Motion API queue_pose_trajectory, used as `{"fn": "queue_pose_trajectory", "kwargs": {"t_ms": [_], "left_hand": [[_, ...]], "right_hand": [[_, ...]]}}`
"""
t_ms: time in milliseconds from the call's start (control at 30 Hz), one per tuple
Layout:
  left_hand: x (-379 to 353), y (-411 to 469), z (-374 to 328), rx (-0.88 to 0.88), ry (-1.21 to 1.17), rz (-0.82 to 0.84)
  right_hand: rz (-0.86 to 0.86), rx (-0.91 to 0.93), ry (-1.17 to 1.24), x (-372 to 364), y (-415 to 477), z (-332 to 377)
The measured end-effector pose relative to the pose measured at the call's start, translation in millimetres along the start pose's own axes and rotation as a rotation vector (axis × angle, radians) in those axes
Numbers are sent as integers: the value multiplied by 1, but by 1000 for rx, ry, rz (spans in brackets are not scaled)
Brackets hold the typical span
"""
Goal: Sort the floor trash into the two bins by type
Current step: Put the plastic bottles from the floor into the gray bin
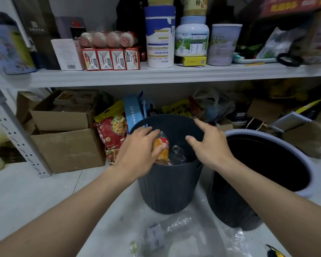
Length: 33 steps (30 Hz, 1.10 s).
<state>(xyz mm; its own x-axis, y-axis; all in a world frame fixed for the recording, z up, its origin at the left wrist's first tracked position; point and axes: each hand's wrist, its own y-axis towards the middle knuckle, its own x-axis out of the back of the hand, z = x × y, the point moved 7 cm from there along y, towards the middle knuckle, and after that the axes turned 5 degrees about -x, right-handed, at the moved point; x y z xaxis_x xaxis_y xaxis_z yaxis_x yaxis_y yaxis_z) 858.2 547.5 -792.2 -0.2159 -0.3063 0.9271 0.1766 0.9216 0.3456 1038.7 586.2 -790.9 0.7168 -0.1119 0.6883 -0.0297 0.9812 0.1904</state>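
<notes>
Where the floor lies closest to the viewer, one clear plastic bottle (167, 232) rests on its side. Its long axis runs from the lower left, where the cap end seems to be, up toward the right, and it points at the foot of the grey bin (169, 188). It lies between the two forearms, below and behind both hands. One crumpled clear wrapper (235, 240) lies just to its right, and one yellow-and-black scrap (274, 252) shows at the bottom edge, too cut off to name.

Further out, the left hand (137, 149) curls its fingers round one orange-labelled bottle (162, 145) from the left side. This bottle is inside the mouth of the grey bin, with its cap toward the far rim and its base down in the bin, so it looks ready to be let go. The right hand (209, 143) holds nothing. Its fingers are spread over the bin's right rim, and I cannot tell whether they touch it. Because that hand is free, it seems better placed to reach back for the floor bottle.

At least one clear bottle (178, 154) already lies inside the grey bin. There are two bins in all. The second bin (311, 164) has a pale rim and a dark inside, and it stands just to the right of the first.

Beyond them are cardboard boxes (67, 145), snack bags and a loaded shelf (156, 75).
</notes>
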Motion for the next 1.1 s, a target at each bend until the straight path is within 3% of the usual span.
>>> {"fn": "queue_pose_trajectory", "kwargs": {"t_ms": [233, 333, 667, 1100], "left_hand": [[-2, -13, -43, -85, 83, 24], [-3, -31, -68, -126, 113, 27], [-16, -96, -118, -171, 200, 85], [-89, -186, -109, 51, 68, 189]], "right_hand": [[119, 184, -523, 16, -59, -17], [139, 224, -642, 22, -89, -31], [190, 201, -684, 22, -153, -65], [325, 125, -623, -31, -205, -106]]}}
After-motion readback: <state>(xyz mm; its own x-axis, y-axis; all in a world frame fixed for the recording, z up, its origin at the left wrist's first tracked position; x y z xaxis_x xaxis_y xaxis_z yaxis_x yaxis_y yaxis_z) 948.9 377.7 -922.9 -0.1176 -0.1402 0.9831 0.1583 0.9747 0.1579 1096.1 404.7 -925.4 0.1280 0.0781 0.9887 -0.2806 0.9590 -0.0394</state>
